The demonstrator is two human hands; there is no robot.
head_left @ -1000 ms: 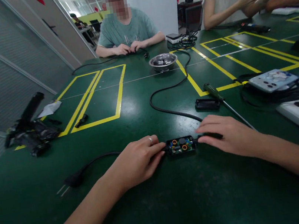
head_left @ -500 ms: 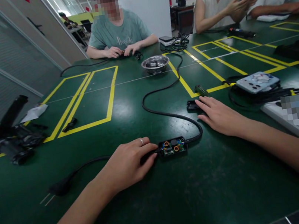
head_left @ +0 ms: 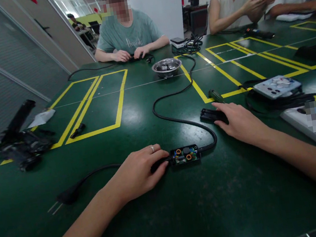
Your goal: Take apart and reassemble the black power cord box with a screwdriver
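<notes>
My left hand (head_left: 144,172) pinches the black power cable (head_left: 103,168) just left of a small open black case (head_left: 197,160). In that case lies a circuit board (head_left: 184,156) with copper-coloured coils, facing up. A two-pin plug (head_left: 65,196) ends the cable on the left; from the case's right side more cable curves away towards the far side. My right hand (head_left: 240,120) has its thumb and fingers closed around the right end of a black case cover (head_left: 209,115), which lies on or close to the table. Just behind it is a dark green handle (head_left: 215,96), partly hidden by the fingers.
A metal bowl (head_left: 167,66) with small parts stands farther back. Black gear (head_left: 22,142) lies at left, near a small black piece (head_left: 78,131). At right are a phone (head_left: 278,86) and a white device (head_left: 310,127). Co-workers sit across the green table (head_left: 167,220).
My right fingers have gone from lying over the cover to closing around its end, and the cover has turned slightly. My left hand stays on the cable. The view has shifted a little.
</notes>
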